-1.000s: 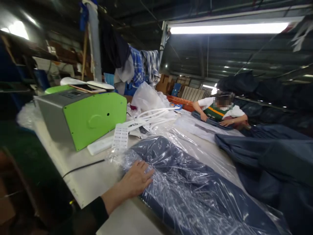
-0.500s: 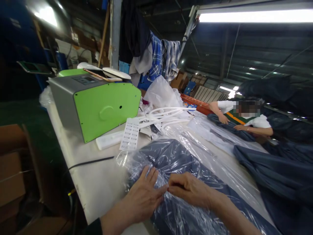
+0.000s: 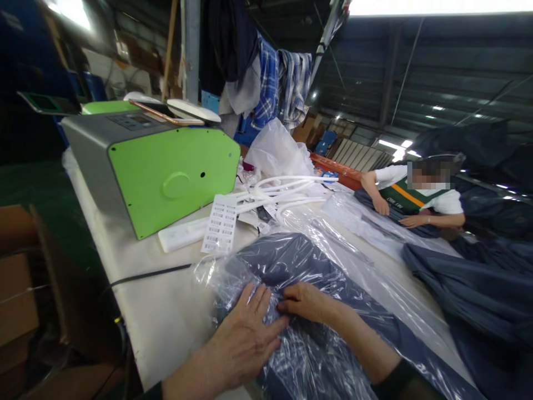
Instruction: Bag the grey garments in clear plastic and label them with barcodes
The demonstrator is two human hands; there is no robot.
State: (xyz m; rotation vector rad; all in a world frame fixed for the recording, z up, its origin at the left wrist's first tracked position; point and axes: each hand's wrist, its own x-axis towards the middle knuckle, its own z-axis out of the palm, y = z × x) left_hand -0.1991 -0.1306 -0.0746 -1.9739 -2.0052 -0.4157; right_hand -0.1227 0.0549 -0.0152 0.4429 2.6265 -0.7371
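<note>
A dark blue garment in a clear plastic bag (image 3: pixel 291 258) lies across the near part of the table. My left hand (image 3: pixel 247 336) rests flat on the wrinkled plastic, its fingers spread. Just to its right, my right hand (image 3: pixel 306 303) has its fingers curled together in a pinch at the plastic. The fingertips cover whatever fold they grip, though film gathers around them. A sheet of barcode labels (image 3: pixel 219 225) lies beyond the bag, beside a white plastic bar (image 3: pixel 181 236).
A green and grey machine (image 3: pixel 175 178) with a phone (image 3: pixel 162 113) on top stands at the table's left. White tubing (image 3: pixel 283 189) and a crumpled white bag (image 3: pixel 277 150) lie behind. At the right, a co-worker (image 3: pixel 416 194) handles dark cloth (image 3: pixel 462 300). Cardboard boxes (image 3: pixel 19 289) stand lower left.
My right hand has moved slightly forward over the plastic, away from my left thumb, with its fingers still pinched. My left hand stays flat on the bag. The camera view has shifted a little.
</note>
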